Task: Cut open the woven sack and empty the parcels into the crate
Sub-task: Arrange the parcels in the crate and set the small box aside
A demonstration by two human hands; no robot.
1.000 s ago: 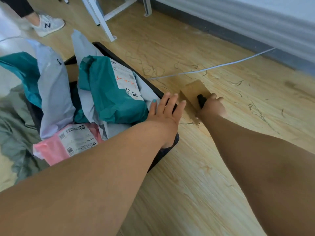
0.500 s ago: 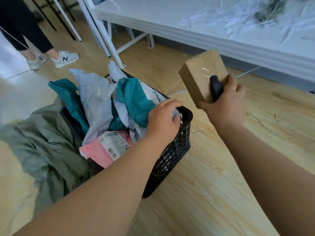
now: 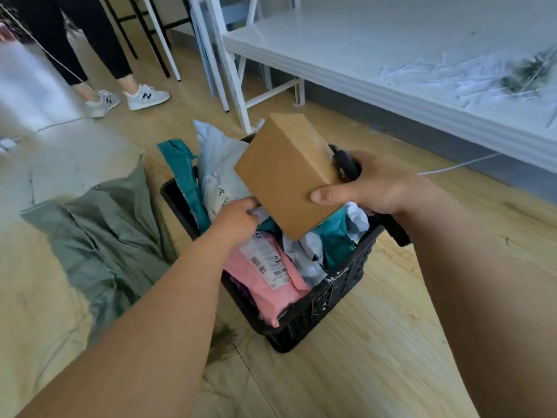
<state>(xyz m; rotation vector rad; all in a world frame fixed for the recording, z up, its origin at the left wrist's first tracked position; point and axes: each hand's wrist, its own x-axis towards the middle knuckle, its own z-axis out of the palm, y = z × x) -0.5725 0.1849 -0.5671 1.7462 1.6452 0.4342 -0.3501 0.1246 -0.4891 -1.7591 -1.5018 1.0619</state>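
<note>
Gripping a plain brown cardboard box [image 3: 283, 176] and a black-handled cutter [image 3: 345, 164] together, my right hand [image 3: 379, 185] holds them tilted above the black plastic lattice crate [image 3: 328, 297]. My left hand [image 3: 238, 218] curls its fingers into the parcels there, beside a pink labelled mailer [image 3: 265, 279]; the grey-green woven sack [image 3: 102, 236] lies flat left of the crate.

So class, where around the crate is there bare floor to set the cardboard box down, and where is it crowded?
Bare wooden floor lies right of the crate, toward the white platform. Crowded: the crate is heaped with parcels, and the empty sack covers the floor on its left.
</note>
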